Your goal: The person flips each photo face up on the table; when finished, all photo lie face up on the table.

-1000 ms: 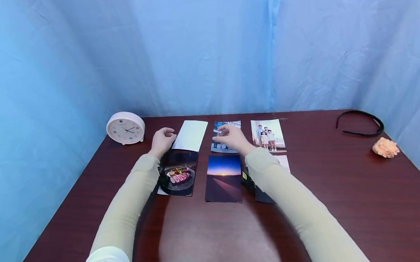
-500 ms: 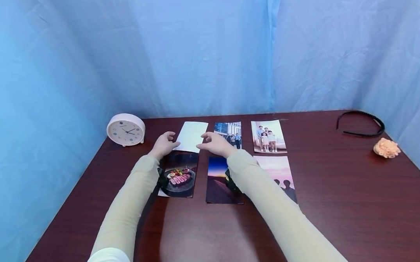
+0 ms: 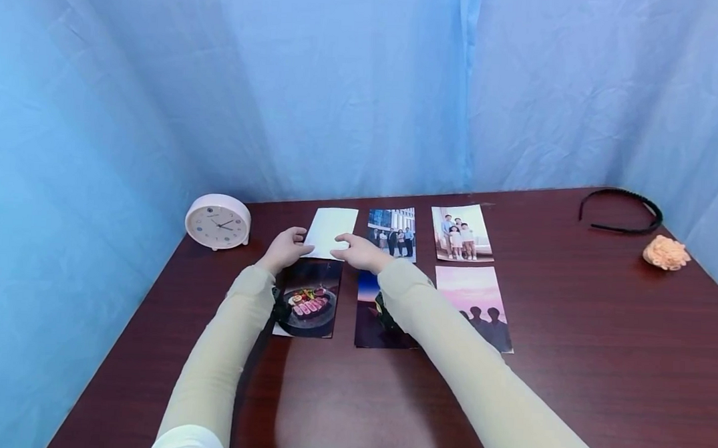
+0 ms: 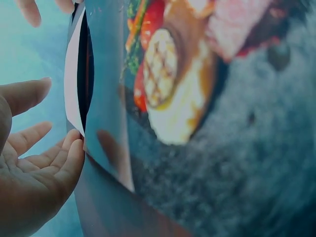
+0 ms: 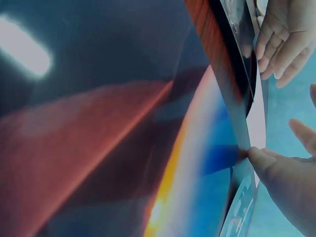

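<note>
A blank white sheet (image 3: 333, 228), about photo size, lies at the back left of the cards. My left hand (image 3: 287, 249) is at its near left corner; in the left wrist view its fingertips (image 4: 74, 138) rest at the sheet's edge, thumb spread away. From the other side my right hand (image 3: 360, 252) reaches the near right corner, fingers overlapping the sheet in the head view. Just in front of the sheet lies a photo of sliced meat on a dark plate (image 3: 307, 305). My right forearm and wrist camera partly cover a sunset photo (image 3: 369, 328).
A photo of people before a building (image 3: 391, 232), a family photo (image 3: 462, 234) and a silhouette photo (image 3: 473, 296) lie to the right. A white clock (image 3: 217, 222) stands back left; a black headband (image 3: 626, 229) and peach scrunchie-like bunch (image 3: 666, 253) lie far right.
My right hand has moved left from over the building photo to the white sheet's right corner. My left hand has shifted slightly right, to the sheet's left corner.
</note>
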Available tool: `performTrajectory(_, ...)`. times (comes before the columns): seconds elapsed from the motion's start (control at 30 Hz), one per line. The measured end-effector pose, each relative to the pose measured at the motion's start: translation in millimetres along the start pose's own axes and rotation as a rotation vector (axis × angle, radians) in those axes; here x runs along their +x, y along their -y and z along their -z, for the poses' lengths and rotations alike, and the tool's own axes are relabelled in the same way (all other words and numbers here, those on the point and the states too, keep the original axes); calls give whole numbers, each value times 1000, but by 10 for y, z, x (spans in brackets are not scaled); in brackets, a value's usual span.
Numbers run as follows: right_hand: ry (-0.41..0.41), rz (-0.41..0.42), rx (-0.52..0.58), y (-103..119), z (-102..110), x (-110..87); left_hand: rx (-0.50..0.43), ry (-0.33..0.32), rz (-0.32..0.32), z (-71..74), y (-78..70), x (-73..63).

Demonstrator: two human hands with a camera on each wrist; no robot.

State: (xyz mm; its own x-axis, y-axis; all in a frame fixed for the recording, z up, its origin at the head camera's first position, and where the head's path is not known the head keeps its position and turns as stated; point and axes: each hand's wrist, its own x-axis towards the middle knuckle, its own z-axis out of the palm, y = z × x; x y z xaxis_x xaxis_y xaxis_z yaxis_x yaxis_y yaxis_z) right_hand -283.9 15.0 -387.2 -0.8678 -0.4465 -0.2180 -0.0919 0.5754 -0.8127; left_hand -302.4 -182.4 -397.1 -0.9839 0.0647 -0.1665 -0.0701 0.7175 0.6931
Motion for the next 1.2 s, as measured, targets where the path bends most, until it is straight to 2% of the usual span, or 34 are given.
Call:
performTrajectory(0.33, 16, 11, 4, 4, -50, -6, -3, 32, -43, -39, 3, -6)
performTrajectory(0.8, 22, 21, 16, -4, -48, -35, 133, 93, -109, -68, 3, -12)
performTrajectory(0.9, 27, 28, 4, -12, -50, -33, 178, 81, -137, -82, 8, -21)
performTrajectory(1.1, 35, 29, 13, -4, -48, -44, 306, 11, -202, -94, -24, -13)
performTrajectory(1.2, 32, 34, 18, 3, -46, -53, 330, 1, -214, -92, -42, -8)
